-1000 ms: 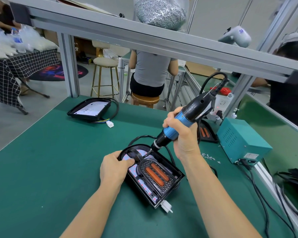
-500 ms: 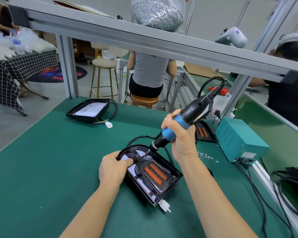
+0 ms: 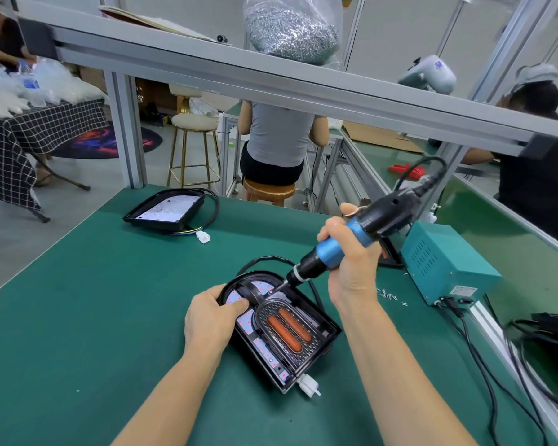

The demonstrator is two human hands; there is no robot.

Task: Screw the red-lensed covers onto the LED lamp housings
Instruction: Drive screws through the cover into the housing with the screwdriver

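A person's two bare forearms reach forward over a green surface (image 3: pixel 78 317). Near the middle lies a black lamp housing (image 3: pixel 322 341), rounded at its far end and square at its near end, with a white plug (image 3: pixel 310 385) sticking out at the near corner. A black cover (image 3: pixel 285 329) with two long red lenses sits inside the housing, over a pale board dotted with small red lights.

The left hand (image 3: pixel 211 318) rests on the housing's far left rim, fingers curled over the edge and the thumb pressing down inside. The right hand (image 3: pixel 351 265) is wrapped tightly round the blue grip of an electric screwdriver (image 3: pixel 351 239), which tilts down and to the left. Its tip meets the far end of the cover; whether a screw sits under the tip is too small to tell.

Just right of the right hand, a few small screws (image 3: pixel 388 296) lie loose on the surface beside a teal metal box (image 3: pixel 448 262) with cables running from it. At the far left of the surface sits a second black housing (image 3: pixel 165 209), open and without a cover, with its cord looped beside it. Overhead, a clear bag of screws (image 3: pixel 290 30) rests on a grey metal beam (image 3: pixel 271 82). Beyond the surface, a person sits on a wooden stool (image 3: pixel 268 189) facing away.
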